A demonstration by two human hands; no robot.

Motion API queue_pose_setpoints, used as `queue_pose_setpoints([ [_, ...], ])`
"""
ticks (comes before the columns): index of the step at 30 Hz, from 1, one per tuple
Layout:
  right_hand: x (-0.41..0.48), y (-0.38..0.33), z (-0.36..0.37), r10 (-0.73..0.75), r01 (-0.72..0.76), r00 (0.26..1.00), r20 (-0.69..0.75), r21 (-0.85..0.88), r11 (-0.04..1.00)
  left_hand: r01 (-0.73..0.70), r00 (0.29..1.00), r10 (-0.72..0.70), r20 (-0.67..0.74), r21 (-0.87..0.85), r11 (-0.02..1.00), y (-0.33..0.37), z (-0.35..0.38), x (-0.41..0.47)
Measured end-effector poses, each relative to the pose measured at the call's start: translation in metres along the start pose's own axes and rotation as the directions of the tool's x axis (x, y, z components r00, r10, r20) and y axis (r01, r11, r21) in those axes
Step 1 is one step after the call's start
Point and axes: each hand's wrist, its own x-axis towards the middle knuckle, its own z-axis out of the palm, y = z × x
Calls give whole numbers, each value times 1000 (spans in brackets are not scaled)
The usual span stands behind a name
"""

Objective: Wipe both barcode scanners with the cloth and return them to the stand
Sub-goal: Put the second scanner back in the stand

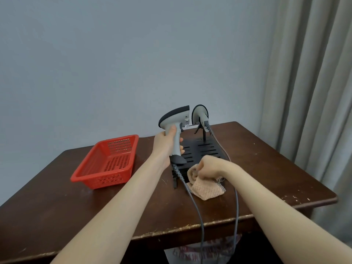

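Our left hand (167, 142) is wrapped round the handle of the grey, black-capped pistol-shaped barcode scanner (174, 121), holding it upright in the air above the black slotted stand (202, 149). Our right hand (206, 166) is curled over the bunched peach waffle-weave cloth (206, 189), which rests on the dark brown wooden desk (57, 206) just in front of the stand. To do this step well, we judge we should bring the cloth up to the scanner, rub head, window and handle in turn, shift our grip so no patch is missed, and mind the grey cable (197, 206) trailing over the desk edge. The second grey scanner (199, 116) sits on the stand's rear post. The desk is scuffed and chipped along its edge, and a red perforated plastic basket (108, 162) stands to the left. Behind are a pale blue-grey wall (114, 54) and a grey pleated curtain (314, 92).
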Motion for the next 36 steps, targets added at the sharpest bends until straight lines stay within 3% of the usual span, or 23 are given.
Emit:
queue_pose_setpoints([
  [4, 5, -7, -2, -67, 75, 996, 51, -184, 980, -29, 1000, 28, 13, 48, 998, 6, -5, 1],
  [7, -1, -20, -22, -136, 103, 979, -154, -206, 973, -56, 998, 54, 21, 77, 995, 12, -7, 3],
  [10, -4, -36, -34, -188, 204, 879, -439, -11, 979, -72, 997, 69, 30, 132, 989, 19, -6, 8],
  [12, -2, -47, -39, -156, 314, 852, -500, 248, 916, -80, 997, 75, 34, 163, 983, 24, -3, 11],
  [14, -2, -56, -42, -131, 368, 887, -443, 506, 780, -78, 997, 76, 20, 186, 979, 28, -1, 16],
  [16, -1, -62, -44, -169, 380, 909, -382, 587, 715, -65, 998, 64, 13, 173, 983, 33, 2, 20],
  [19, 9, -63, -47, -222, 422, 875, -431, 449, 788, -4, 1000, 2, 24, 76, 997, 45, 6, 26],
  [22, 11, -65, -55, -238, 429, 872, -428, 432, 793, 89, 996, -87, 34, -70, 993, 58, 10, 27],
  [27, 14, -76, -68, -151, 385, 856, -494, 414, 825, 150, 986, -132, 98, -201, 968, 71, 14, 27],
  [36, 33, -91, -88, 16, 378, 799, -601, 522, 765, -15, 994, 23, 105, -71, 997, 71, 10, 46],
])
